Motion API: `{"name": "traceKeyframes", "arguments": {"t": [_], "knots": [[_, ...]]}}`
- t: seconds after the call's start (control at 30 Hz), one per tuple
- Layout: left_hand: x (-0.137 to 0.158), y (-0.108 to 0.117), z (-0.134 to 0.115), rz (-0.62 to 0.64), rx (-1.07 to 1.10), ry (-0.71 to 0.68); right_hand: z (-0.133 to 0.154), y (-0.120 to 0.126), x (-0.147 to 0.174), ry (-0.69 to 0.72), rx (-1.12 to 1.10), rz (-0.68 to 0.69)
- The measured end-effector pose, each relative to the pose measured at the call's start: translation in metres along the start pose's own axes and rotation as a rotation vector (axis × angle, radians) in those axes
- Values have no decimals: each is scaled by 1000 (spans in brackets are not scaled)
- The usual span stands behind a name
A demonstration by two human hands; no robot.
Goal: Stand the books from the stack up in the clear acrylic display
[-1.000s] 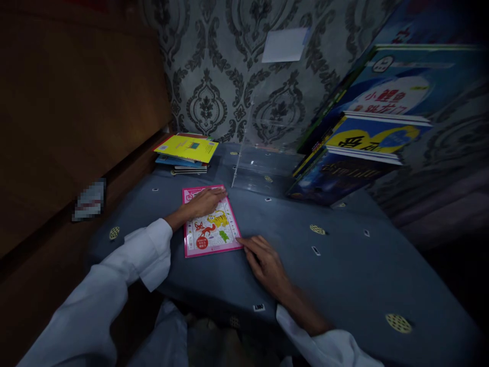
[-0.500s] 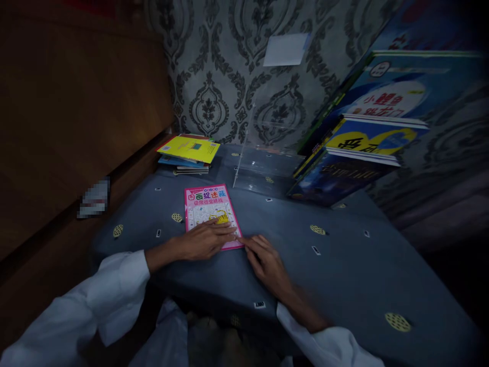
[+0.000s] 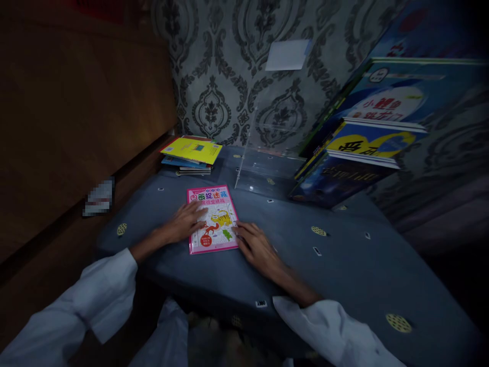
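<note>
Saw a patterned wall (image 3: 233, 66) along the far side, and before it a table (image 3: 344, 270) under dark blue-gray cloth. Noticed tiered upright books (image 3: 359, 163) at far right, just beside a clear plastic panel (image 3: 263, 176), and at far left a stack of books (image 3: 191, 150), yellow on top. Found the pink-bordered book (image 3: 216, 220) lying flat, cover up, toward the table's near left. Saw the left hand (image 3: 185, 223) over its left part, fingers spread; the right hand (image 3: 260, 250) at its right edge, fingers close together. Could not tell pinching from mere touching there.
</note>
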State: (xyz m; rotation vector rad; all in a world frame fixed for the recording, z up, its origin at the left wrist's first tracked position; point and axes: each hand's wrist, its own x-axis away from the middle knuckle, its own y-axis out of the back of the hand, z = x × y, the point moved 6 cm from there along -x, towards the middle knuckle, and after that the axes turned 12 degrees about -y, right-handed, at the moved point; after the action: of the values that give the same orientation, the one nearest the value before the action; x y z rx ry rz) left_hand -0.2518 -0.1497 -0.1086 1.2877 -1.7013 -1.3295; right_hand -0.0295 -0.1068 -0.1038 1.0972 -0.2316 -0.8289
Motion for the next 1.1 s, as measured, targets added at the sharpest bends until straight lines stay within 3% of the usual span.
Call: {"name": "traceKeyframes", "arguments": {"t": [0.13,0.3,0.37,0.47,0.6,0.73,0.93,1.1], "knots": [[-5,2,27,-120,-15,221,-6,-12,-24,-49,-12,24],[-12,2,36,-342,245,205,-14,-26,-36,-87,-102,6],[-12,5,43,-486,435,237,-16,-29,-34,-80,-134,-25],[-9,2,56,-705,827,423,-19,-32,-29,-73,-181,-56],[-9,-13,48,-868,1295,633,-19,-33,-26,-76,-226,-57],[-15,-23,25,-971,1486,647,-18,-34,-24,-71,-246,-70],[-22,-19,3,-1070,1531,594,-26,-34,-24,-139,-355,-103],[-28,-4,-11,-1049,1512,476,-37,-32,-30,-309,-708,-115]]}}
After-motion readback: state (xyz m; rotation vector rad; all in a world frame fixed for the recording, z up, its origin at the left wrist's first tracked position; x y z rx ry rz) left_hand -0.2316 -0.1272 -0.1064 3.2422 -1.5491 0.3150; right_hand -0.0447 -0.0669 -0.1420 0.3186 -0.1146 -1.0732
